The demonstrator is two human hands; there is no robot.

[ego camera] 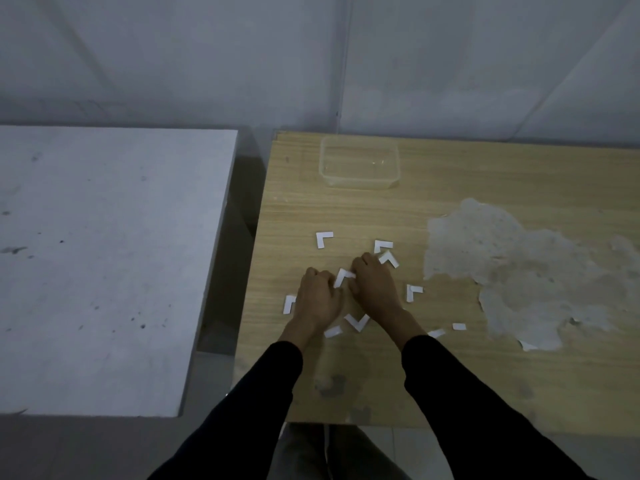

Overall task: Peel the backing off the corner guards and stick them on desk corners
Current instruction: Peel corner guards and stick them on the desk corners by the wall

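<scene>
Both hands meet over the wooden desk (pixel 450 375). My left hand (pixel 317 297) and my right hand (pixel 374 284) each pinch one end of a white L-shaped corner guard (pixel 343 277) held between them. Several more white L-shaped guards lie loose on the desk around the hands, among them one at the upper left (pixel 323 239), one at the right (pixel 412 292) and one between my wrists (pixel 357 322). Small white strips (pixel 459 326) lie to the right of my right forearm.
A clear plastic tub (pixel 360 166) stands near the desk's far left corner. A large patch of worn veneer (pixel 519 271) covers the desk's right part. A white table (pixel 104 265) stands to the left, a dark gap between the two.
</scene>
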